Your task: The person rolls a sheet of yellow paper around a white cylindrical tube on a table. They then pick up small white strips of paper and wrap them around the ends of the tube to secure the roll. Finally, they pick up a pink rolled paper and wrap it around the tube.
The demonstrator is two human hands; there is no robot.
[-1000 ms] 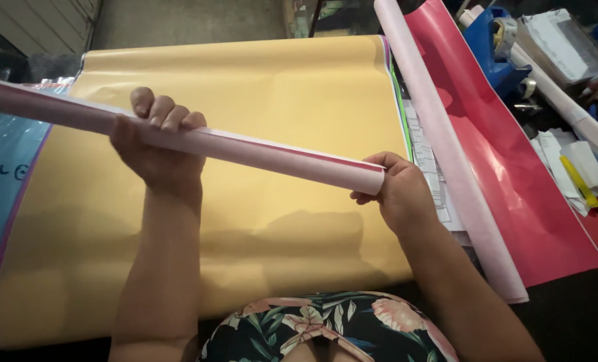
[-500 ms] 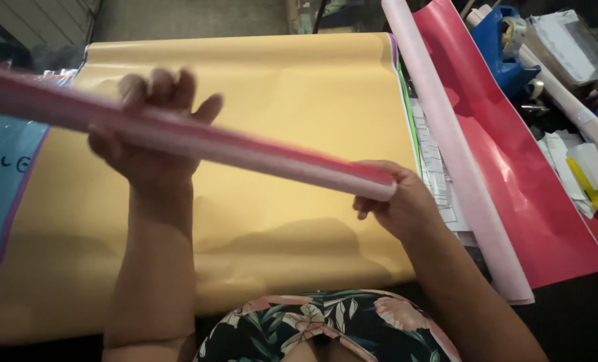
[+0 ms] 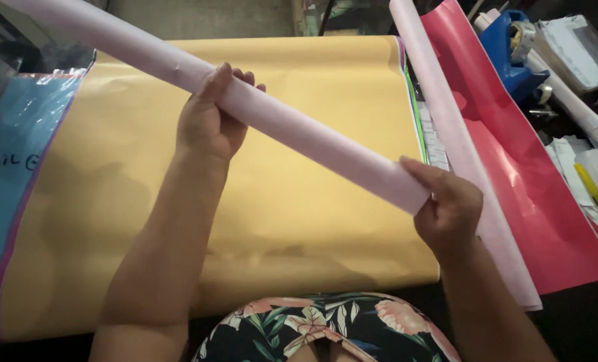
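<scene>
Long pale pink paper roll (image 3: 292, 124), tightly rolled, tilted from upper left down to right, above yellow sheet (image 3: 299, 221).

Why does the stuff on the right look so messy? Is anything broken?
Nothing looks broken. The right side is cluttered: papers, a blue tape dispenser and a yellow marker lie jumbled. The pink roll is held slanted over the yellow sheet by the left hand and right hand.

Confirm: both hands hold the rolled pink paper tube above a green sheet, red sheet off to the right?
Not quite. The sheet under the rolled pink paper tube is yellow, not green, as the head view shows. Left hand and right hand hold it; red sheet lies right.
</scene>
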